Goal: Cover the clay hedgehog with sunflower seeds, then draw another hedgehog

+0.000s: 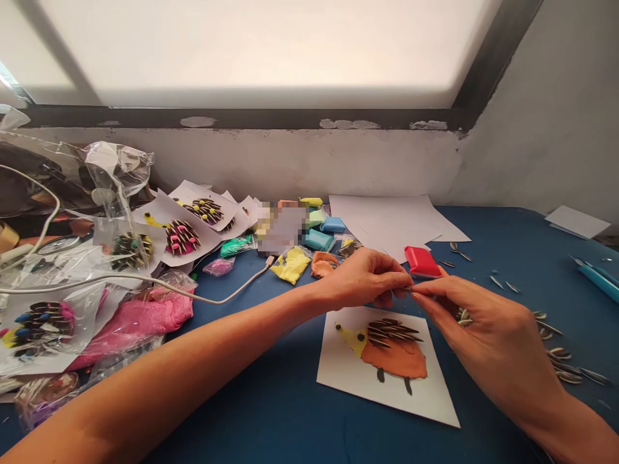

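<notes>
My left hand (pixel 370 277) and my right hand (pixel 488 328) meet with pinched fingertips just above the hedgehog picture's upper edge. Between them shows a small dark sliver that looks like a sunflower seed (pixel 406 290), mostly covered by the fingers. Below lies a white card (pixel 343 374) bearing a clay hedgehog (pixel 396 361) with a yellow face, orange body and dark legs. Rows of striped seeds (pixel 391 330) stick out of the upper part of its body. Loose sunflower seeds (pixel 565 370) are scattered beside and beyond my right hand.
A red clay packet (pixel 422 261) sits just beyond my hands. Yellow clay (pixel 291 264), blue packets (pixel 320 240) and white paper (pixel 387 219) lie farther back. Finished hedgehog cards (pixel 181 238), plastic bags and a white cable (pixel 217 301) crowd the left. A blue tool (pixel 599 283) lies right.
</notes>
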Demonstrator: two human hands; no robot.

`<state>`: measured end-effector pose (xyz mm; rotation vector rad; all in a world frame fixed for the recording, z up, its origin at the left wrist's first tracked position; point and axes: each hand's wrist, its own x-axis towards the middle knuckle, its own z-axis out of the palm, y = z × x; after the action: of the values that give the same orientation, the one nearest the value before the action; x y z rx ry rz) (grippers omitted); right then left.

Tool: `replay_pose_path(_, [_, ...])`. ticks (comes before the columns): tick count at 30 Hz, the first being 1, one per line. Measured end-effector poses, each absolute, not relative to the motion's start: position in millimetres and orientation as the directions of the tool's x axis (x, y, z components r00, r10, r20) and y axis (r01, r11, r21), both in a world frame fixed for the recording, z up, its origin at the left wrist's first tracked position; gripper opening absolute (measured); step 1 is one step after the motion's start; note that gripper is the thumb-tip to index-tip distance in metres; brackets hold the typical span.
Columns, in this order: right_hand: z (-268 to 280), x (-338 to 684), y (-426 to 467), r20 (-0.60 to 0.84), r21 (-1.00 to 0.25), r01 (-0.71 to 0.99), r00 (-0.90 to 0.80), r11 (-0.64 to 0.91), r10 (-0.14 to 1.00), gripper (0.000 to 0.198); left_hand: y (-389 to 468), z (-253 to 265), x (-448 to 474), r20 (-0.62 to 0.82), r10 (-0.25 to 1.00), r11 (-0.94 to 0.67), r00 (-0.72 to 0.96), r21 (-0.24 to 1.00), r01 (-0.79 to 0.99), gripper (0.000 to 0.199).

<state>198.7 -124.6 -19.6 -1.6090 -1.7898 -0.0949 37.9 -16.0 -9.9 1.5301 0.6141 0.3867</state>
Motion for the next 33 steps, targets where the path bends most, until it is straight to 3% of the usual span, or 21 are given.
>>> replay_pose_path(3, [-16.0, 203.7, -121.9, 0.519, -0.435, 0.891, 0.131, 0.129, 0.845, 0.027, -14.5, -11.9, 40.5, -0.133, 0.662, 0.039, 0.738, 0.989, 0.143, 0.023])
replay_pose_path(7, [-10.2, 215.2, -121.9, 0.414, -0.508, 0.861, 0.254, -0.009, 0.874, 0.029, -11.3, -14.7, 40.1, -0.033, 0.765, -0.144, 0.643, 0.965, 0.221, 0.028])
replay_pose_path(10, [-7.4, 217.2, -122.6, 0.333, -0.568, 0.821, 0.300, -0.064, 0.894, 0.034, -12.1, -15.1, 37.5, -0.027, 0.686, -0.183, 0.727, 0.961, 0.209, 0.023])
replay_pose_path(13, [-5.4, 212.5, -123.3, 0.284, -0.620, 0.780, 0.322, -0.083, 0.903, 0.035, -14.9, -14.4, 35.7, -0.034, 0.595, -0.122, 0.803, 0.984, 0.131, 0.027])
replay_pose_path(18, [-5.3, 204.2, -128.1, 0.235, -0.712, 0.701, 0.302, -0.048, 0.924, 0.032, -17.1, -11.7, 34.1, -0.031, 0.598, -0.111, 0.801, 0.986, 0.121, 0.013])
replay_pose_path(25, [-11.6, 199.1, -139.1, 0.490, -0.522, 0.826, 0.086, 0.213, 0.867, 0.020, -16.7, -12.6, 32.4, -0.008, 0.521, -0.091, 0.854, 0.994, 0.064, 0.016])
replay_pose_path(29, [-9.2, 202.1, -143.3, 0.478, -0.471, 0.867, 0.093, 0.165, 0.874, 0.027, -13.9, -10.8, 31.6, 0.022, 0.465, -0.117, 0.885, 0.992, 0.037, 0.022])
replay_pose_path(33, [-8.2, 210.3, -146.1, 0.397, -0.390, 0.911, 0.035, 0.134, 0.917, 0.034, -4.8, -6.2, 26.2, -0.020, 0.541, -0.338, 0.841, 0.910, 0.240, 0.019])
